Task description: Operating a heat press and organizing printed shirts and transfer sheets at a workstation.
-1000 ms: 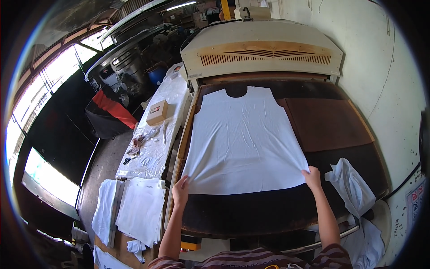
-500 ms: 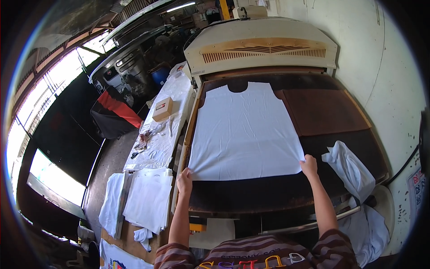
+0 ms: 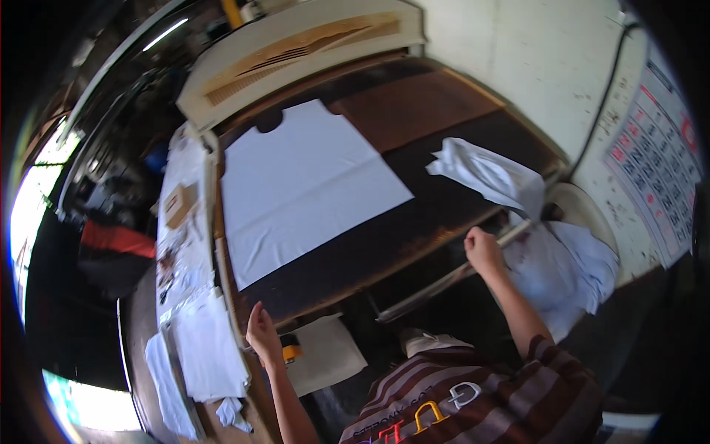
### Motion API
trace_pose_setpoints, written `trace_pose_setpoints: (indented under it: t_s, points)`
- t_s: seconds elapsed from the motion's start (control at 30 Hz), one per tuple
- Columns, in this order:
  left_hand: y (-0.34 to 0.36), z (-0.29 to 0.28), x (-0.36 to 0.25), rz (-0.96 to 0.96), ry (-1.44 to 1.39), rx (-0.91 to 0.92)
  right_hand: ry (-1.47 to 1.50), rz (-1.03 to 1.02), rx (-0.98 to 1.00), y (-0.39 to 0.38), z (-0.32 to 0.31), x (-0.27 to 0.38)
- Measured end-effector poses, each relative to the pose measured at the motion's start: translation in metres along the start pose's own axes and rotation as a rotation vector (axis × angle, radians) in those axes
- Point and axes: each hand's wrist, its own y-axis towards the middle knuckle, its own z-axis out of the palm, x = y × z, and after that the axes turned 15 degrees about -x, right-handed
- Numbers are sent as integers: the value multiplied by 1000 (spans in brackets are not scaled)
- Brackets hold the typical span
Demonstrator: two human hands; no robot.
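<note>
While both hands hover, shirt beyond fingers

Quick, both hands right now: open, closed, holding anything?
Left hand: open, empty, at the dark worktable's front edge.
Right hand: closed on the long metal bar.

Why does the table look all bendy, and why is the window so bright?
In the head view, the fisheye lens curves the dark table toward the rim; the window at left is overexposed glare, and the left hand looks slightly soft.

Cream plaster wall at right carries a calendar and dark cable. Bright windows at left; ceiling tube light, apparently lit.
</note>
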Motion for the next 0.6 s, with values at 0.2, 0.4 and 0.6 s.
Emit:
trace_pose_setpoints:
  t_s: [0.2, 0.4, 0.6]
  points:
    - [-76, 6, -49, -86, -64, 243, -28, -1, -62, -3, -30, -51]
    - [-140, 37, -119, -208, -184, 495, -75, 60, -313, 54, -47, -132]
    - [-200, 139, -235, -615, -434, 915, 4, 117, -212, 109, -38, -221]
